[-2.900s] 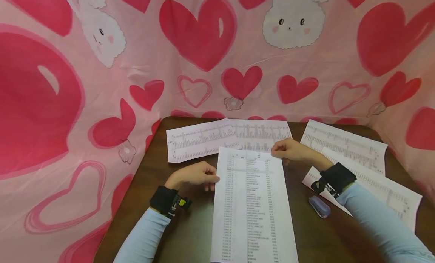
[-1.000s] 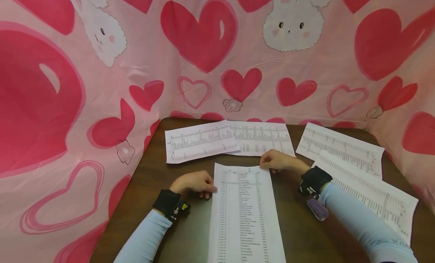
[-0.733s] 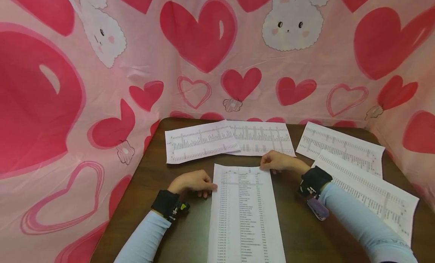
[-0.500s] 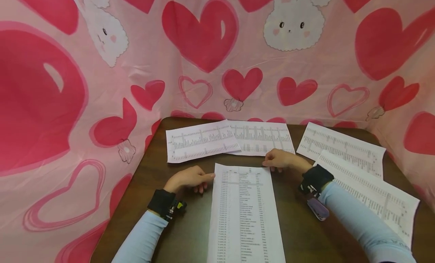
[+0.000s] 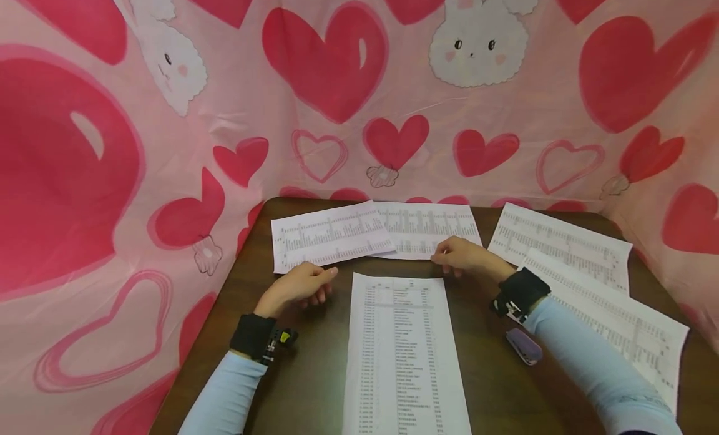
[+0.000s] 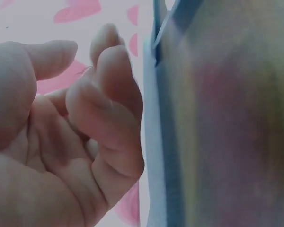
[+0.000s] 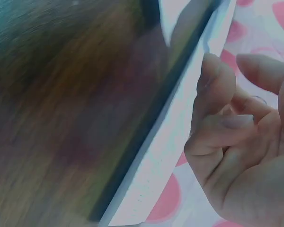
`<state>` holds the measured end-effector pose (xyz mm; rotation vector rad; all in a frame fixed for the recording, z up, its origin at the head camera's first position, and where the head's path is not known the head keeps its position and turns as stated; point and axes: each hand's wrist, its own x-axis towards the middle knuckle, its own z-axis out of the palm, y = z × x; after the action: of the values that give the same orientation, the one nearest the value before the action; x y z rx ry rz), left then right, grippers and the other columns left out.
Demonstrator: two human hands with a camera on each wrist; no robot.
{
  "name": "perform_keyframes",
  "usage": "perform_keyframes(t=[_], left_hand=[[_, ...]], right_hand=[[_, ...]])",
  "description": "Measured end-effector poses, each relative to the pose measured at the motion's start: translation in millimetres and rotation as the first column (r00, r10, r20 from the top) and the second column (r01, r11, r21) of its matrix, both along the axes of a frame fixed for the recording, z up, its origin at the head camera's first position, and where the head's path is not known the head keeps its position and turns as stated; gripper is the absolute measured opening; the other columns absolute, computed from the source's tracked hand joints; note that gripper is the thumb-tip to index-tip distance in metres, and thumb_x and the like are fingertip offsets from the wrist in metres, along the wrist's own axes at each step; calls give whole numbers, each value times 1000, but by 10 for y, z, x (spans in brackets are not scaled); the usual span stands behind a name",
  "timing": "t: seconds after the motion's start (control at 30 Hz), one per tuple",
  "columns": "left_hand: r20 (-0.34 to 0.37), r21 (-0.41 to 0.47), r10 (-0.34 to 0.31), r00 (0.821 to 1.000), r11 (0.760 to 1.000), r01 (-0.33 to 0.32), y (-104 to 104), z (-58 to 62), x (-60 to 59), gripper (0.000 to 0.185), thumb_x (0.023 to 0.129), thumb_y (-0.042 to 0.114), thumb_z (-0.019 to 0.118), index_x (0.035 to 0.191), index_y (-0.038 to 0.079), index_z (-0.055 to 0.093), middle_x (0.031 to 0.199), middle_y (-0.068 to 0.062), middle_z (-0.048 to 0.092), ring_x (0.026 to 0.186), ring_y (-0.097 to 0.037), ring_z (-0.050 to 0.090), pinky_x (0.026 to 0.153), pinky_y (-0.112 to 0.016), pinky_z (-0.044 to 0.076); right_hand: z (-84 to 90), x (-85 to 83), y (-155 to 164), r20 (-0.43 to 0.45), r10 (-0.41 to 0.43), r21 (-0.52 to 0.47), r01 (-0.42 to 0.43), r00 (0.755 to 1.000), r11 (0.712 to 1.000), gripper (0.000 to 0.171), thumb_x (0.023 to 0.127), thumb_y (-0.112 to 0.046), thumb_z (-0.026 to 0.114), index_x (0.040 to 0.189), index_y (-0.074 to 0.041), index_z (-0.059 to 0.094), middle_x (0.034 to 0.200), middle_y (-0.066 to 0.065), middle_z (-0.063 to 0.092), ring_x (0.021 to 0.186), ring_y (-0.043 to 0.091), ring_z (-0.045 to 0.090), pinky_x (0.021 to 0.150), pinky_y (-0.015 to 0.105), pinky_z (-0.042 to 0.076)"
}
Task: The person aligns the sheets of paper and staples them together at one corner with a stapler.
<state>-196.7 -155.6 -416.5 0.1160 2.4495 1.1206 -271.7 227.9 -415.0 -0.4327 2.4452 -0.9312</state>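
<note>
A long printed sheet of paper (image 5: 401, 360) lies flat on the brown table, its near end beyond the head view's lower edge. My left hand (image 5: 298, 286) is off to the left of its far corner, just in front of the back left printed sheet (image 5: 331, 232). In the left wrist view that hand's fingers (image 6: 116, 118) bend loosely with nothing between them and the thumb. Beyond the long sheet's far right corner is my right hand (image 5: 463, 257), by the back middle printed sheet (image 5: 429, 226). A gap separates its thumb and fingers (image 7: 217, 135), and it holds nothing.
A purple stapler (image 5: 524, 346) lies right of the long sheet, near the right forearm. Two more printed sheets overlap at the right, one farther back (image 5: 562, 241) and one nearer (image 5: 612, 316). A pink heart-patterned cloth (image 5: 320, 154) encloses the table (image 5: 303, 372).
Both hands held the long sheet's edges and drew it nearer to me. They have since let go: the left moved back and left, the right slightly back. The sheet now lies still.
</note>
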Motion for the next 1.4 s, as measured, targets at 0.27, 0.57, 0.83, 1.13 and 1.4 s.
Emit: perform_keyframes(t=[0.27, 0.57, 0.83, 1.13, 1.4], left_hand=[[-49, 121, 116, 992, 987, -109, -145, 61, -98, 45, 100, 38, 52, 93, -3, 68, 68, -8, 66, 56, -17, 57, 50, -36, 50], [-116, 159, 259, 959, 958, -240, -437, 83, -135, 41, 101, 34, 50, 102, -4, 66, 78, -8, 66, 66, -21, 62, 56, -35, 50], [-164, 192, 374, 913, 920, -342, -578, 39, -210, 38, 102, 29, 47, 116, -3, 61, 93, -15, 70, 72, -17, 66, 58, -30, 51], [-262, 46, 449, 854, 890, -454, -700, 6, -245, 45, 100, 35, 45, 129, 2, 56, 121, -23, 65, 105, -34, 66, 77, -37, 54], [-298, -50, 438, 848, 880, -472, -712, -63, -268, 48, 99, 33, 45, 134, 1, 53, 133, -24, 58, 121, -38, 55, 102, -52, 43]], right_hand=[[157, -20, -117, -57, -52, -31, 50, 997, 998, 28, 98, -22, 58, 104, 4, 64, 76, 19, 67, 51, 31, 59, 42, 27, 40], [177, -135, -347, -53, -13, -101, 8, 999, 995, 33, 98, -27, 58, 111, 3, 64, 86, 24, 69, 60, 39, 62, 45, 26, 43], [158, -258, -392, 44, -60, -138, 65, 997, 988, 37, 98, -28, 59, 120, 1, 62, 90, 20, 68, 61, 26, 61, 52, 27, 47], [138, -346, -556, 68, -58, -118, 66, 996, 991, 39, 97, -32, 59, 122, -2, 63, 92, 16, 71, 67, 30, 63, 56, 30, 49], [97, -396, -586, 77, -83, -120, 91, 994, 989, 37, 98, -27, 57, 123, 0, 61, 92, 18, 71, 65, 27, 61, 53, 28, 46]])
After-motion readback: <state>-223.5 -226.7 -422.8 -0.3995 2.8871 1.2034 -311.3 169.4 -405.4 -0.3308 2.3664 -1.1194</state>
